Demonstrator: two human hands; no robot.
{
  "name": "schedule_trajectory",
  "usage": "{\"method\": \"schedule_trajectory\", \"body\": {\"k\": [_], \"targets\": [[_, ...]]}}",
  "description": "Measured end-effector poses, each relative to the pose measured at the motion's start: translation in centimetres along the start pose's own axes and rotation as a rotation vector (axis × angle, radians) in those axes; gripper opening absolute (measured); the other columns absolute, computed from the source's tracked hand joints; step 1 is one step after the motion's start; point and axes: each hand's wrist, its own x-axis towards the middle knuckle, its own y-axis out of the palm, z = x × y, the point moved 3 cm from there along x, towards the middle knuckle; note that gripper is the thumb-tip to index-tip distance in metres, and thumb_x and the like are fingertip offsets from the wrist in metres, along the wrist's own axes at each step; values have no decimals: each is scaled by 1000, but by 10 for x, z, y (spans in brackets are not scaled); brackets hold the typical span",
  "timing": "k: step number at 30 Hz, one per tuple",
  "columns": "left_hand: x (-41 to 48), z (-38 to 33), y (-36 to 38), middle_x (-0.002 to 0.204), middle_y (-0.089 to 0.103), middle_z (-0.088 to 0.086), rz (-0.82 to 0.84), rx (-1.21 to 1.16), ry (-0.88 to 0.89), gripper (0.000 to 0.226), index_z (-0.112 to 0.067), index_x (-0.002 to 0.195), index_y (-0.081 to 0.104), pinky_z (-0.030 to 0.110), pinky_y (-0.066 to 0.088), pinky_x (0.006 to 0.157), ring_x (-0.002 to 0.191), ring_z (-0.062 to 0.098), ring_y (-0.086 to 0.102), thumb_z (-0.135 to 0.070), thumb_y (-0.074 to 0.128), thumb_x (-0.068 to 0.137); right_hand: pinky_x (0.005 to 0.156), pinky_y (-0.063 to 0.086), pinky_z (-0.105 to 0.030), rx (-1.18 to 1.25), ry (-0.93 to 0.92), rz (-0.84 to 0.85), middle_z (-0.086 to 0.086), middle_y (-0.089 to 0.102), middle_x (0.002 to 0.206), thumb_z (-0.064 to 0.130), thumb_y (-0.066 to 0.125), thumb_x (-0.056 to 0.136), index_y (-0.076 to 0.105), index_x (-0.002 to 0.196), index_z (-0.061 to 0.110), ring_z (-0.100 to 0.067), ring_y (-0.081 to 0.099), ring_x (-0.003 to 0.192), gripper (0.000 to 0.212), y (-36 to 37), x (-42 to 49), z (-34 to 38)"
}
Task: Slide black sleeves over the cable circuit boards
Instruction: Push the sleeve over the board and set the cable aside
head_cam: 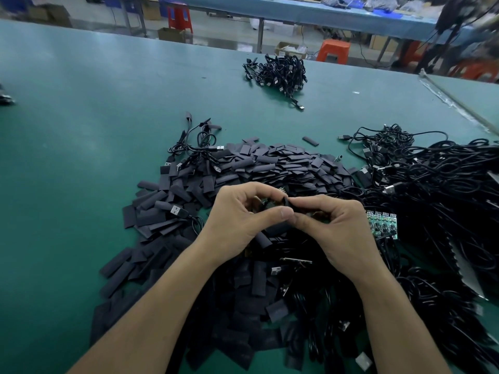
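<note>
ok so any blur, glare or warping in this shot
Head view: the left hand, the right hand and the pile of black sleeves are fairly sharp; the cable tangle at the right edge and the sleeves along the bottom are smeared with blur; the green table mat carries a soft sheen at left, no hard glare; wide-angle distortion stretches the corners.

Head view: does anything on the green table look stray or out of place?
One flat black sleeve lies alone on the green table mat, apart from the big heap of black sleeves. Nothing looks damaged.
</note>
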Motion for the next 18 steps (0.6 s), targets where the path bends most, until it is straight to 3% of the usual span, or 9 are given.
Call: {"method": "schedule_trajectory", "body": {"k": [8, 13, 14, 16, 18], "targets": [[1, 0, 0, 86, 75, 12, -9, 14, 8, 13, -22, 86, 77, 66, 52, 72, 77, 51, 61, -19, 84, 76, 68, 54, -15, 14, -11, -3, 9, 77, 84, 28, 81, 69, 77, 90, 26, -8, 73, 77, 22, 0, 0, 1], [1, 1, 0, 88, 75, 11, 21, 13, -11, 16, -17, 92, 78, 61, 56, 75, 80, 48, 65, -18, 84, 76, 68, 55, -18, -28, -10, -43, 10, 77, 81, 27, 81, 68, 78, 90, 27, -9, 73, 75, 23, -2, 0, 0], [1, 2, -1, 90, 76, 11, 34, 14, -27, 19, -15, 95, 77, 57, 58, 77, 81, 44, 68, -16, 84, 77, 68, 56, -23, -68, -3, -72, 9, 76, 80, 26, 83, 68, 78, 91, 27, -12, 73, 74, 24, -3, 0, -1], [2, 6, -4, 90, 77, 5, 66, 17, -71, 20, -16, 99, 75, 35, 61, 70, 77, 27, 72, -6, 79, 82, 69, 56, -26, -215, -18, -110, 10, 75, 79, 22, 87, 69, 78, 93, 26, -15, 71, 72, 26, -6, 0, -2], [3, 9, -8, 84, 76, 3, 88, 27, -125, 23, -17, 100, 72, 18, 52, 59, 64, 12, 68, 2, 71, 88, 69, 51, -14, -355, -73, -127, 13, 72, 81, 17, 87, 70, 79, 96, 22, -8, 68, 75, 28, -6, 0, -1]]}}
